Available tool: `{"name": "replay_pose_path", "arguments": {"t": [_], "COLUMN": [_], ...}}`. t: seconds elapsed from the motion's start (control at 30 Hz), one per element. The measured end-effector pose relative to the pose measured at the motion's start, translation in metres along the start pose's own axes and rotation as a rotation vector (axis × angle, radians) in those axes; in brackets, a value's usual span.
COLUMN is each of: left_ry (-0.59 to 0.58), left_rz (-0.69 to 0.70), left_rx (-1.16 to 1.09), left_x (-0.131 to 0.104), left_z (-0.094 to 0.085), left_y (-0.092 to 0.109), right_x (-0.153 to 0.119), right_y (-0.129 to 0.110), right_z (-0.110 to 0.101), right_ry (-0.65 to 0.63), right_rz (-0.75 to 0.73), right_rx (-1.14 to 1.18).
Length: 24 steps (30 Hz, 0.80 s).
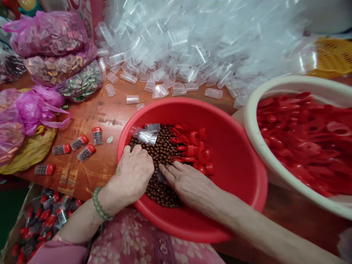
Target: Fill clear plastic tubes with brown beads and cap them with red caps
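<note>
A red basin (231, 157) holds a heap of small brown balls (165, 146), a few clear tubes (147, 136) and red plastic caps (195, 146). Over the left part of the heap is my left hand (135, 170), its fingers curled; a dark bit shows by its fingertips, too hidden to name. My right hand (184, 179) lies low over the balls, fingers pressed together around a clear tube (160, 176) that is partly covered.
Clear tubes (178, 88) are piled behind the basin. A white basin (250, 106) of red parts stands right. Filled tubes (86, 152) lie left, near pink bags (49, 35). Below left, a box holds more filled tubes (49, 216).
</note>
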<state>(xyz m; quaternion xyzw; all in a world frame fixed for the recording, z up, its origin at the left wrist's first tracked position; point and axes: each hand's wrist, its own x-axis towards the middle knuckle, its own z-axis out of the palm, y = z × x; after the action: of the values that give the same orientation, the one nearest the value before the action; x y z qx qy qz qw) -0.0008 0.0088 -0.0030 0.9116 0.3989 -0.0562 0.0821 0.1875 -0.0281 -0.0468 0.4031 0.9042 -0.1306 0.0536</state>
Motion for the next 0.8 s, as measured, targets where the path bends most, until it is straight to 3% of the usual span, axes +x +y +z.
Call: {"name": "replay_pose_path", "arguments": {"t": [0.1,0.2,0.33,0.47,0.63,0.8], "left_ry": [0.012,0.016,0.009,0.013,0.022,0.027], "left_rz": [0.012,0.011,0.011,0.019,0.015,0.003], "left_rx": [0.015,0.017,0.007,-0.012,-0.024,-0.018], "left_x": [0.003,0.004,0.004,0.002,0.001,0.001], "left_z": [0.002,0.002,0.001,-0.001,0.000,0.001], "left_y": [-0.002,-0.003,-0.003,-0.001,-0.002,-0.002], "right_x": [-0.002,-0.002,-0.006,-0.004,0.017,0.026], "right_y": [-0.007,-0.007,0.000,0.001,-0.007,-0.001], "right_z": [0.006,-0.004,-0.021,-0.016,-0.001,-0.007], "right_ry": [0.030,0.026,-0.072,-0.171,-0.208,-0.148], "right_rz": [-0.038,-0.043,0.046,0.133,0.091,0.076], "right_rx": [-0.073,-0.045,0.006,0.001,0.154,0.388]}}
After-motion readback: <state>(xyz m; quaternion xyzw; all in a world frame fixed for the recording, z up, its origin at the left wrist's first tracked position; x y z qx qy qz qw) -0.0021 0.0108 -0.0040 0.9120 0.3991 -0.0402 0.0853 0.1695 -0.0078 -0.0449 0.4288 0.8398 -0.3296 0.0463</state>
